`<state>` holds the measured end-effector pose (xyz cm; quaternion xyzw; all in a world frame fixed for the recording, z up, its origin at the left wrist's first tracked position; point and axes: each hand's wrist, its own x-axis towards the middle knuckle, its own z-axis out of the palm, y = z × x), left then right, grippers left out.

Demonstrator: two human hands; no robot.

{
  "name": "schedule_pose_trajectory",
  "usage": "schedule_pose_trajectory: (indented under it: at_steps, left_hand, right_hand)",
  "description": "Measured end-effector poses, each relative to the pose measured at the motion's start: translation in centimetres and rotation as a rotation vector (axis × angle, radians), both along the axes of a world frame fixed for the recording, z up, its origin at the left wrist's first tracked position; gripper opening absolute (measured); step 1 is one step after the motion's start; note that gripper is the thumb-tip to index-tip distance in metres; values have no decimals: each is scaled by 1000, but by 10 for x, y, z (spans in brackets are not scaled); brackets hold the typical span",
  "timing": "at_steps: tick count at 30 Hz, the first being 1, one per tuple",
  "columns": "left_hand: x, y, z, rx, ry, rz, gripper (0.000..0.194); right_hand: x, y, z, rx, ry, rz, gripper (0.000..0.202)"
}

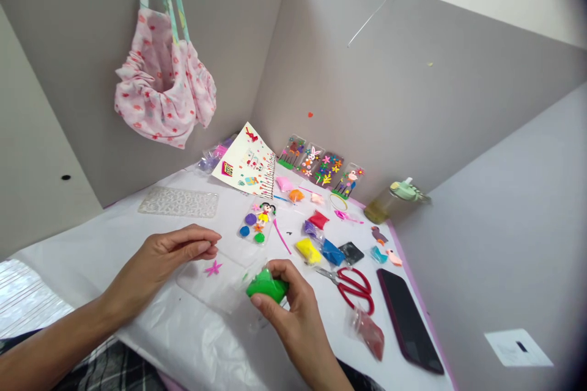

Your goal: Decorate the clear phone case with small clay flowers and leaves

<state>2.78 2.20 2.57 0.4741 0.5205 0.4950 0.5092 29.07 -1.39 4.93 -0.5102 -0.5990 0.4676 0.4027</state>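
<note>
My right hand [300,311] grips a clear packet of green modelling clay [266,286] between thumb and fingers. To its left, my left hand [181,249] hovers with thumb and fingertips drawn together; whether a small bit is pinched there I cannot make out. Beneath both hands lies a transparent sheet or case [206,291], and a pink star-shaped flower [213,268] rests on it. Just beyond is a clear phone case [250,244] decorated with a small doll figure [265,215] and purple, blue and green clay discs.
Right of my hands are clay packets in yellow [308,251], blue [332,252] and red [318,219], red-handled scissors [351,287], a brown packet [369,335] and a phone [408,321]. Decorated cases [329,168] lean on the back wall near a bottle [389,201]. A textured mould [178,202] lies left.
</note>
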Motion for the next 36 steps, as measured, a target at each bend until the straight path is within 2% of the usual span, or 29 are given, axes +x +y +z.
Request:
schedule_pose_trajectory:
  at_steps: [3,10,14,20,27,36]
  left_hand:
    - [-1,0,-1,14,-2,-13,29]
    - [1,1,-4,-13,-151,-11,39]
    - [-2,2,-6,52,-131,-68,42]
    - [-3,0,-10,4,-125,-78,36]
    - [2,-1,-7,-27,-133,-27,32]
    - [7,-3,-3,27,-44,-122,30]
  right_hand:
    - [0,0,0,4,-1,2,26]
    - [0,0,1,-1,9,3,27]
    - [0,0,1,-3,8,1,27]
    - [0,0,-1,11,2,6,26]
    - [-1,-1,0,20,-11,16,25]
    - [-2,-2,-2,3,6,20,24]
